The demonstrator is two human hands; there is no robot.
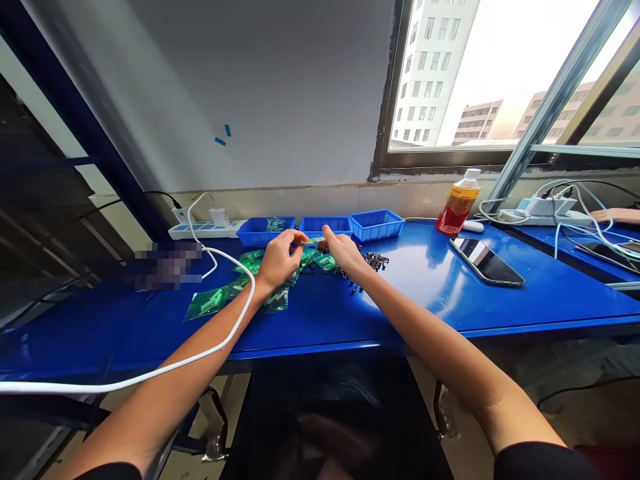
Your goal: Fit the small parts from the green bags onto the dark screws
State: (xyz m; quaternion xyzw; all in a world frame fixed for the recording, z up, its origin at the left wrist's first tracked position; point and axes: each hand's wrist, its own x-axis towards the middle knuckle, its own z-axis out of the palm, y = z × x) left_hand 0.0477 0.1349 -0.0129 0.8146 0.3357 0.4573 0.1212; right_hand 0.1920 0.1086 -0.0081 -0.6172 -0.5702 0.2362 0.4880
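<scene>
My left hand (281, 257) and my right hand (344, 252) are raised over the middle of the blue table (320, 330). Between their pinched fingertips stretches a small green plastic bag (313, 241), seen nearly edge-on; its contents cannot be made out. Below and left of the hands lie several flat green plastic bags (207, 303), some with pale stick-like pieces inside. A loose pile of dark screws (376, 261) spreads beneath and beside my right hand. Just behind the hands stand a left blue bin (246, 235) with a bag in it, a middle blue bin (325, 222) and a right blue bin (379, 230).
A white cable (250, 287) crosses over my left forearm. Left of the bins is a power strip (200, 231). At right are a drink bottle (457, 203), a phone (487, 261) and another power strip (545, 213) with tangled cables. Another person's hand (617, 215) rests at the far right.
</scene>
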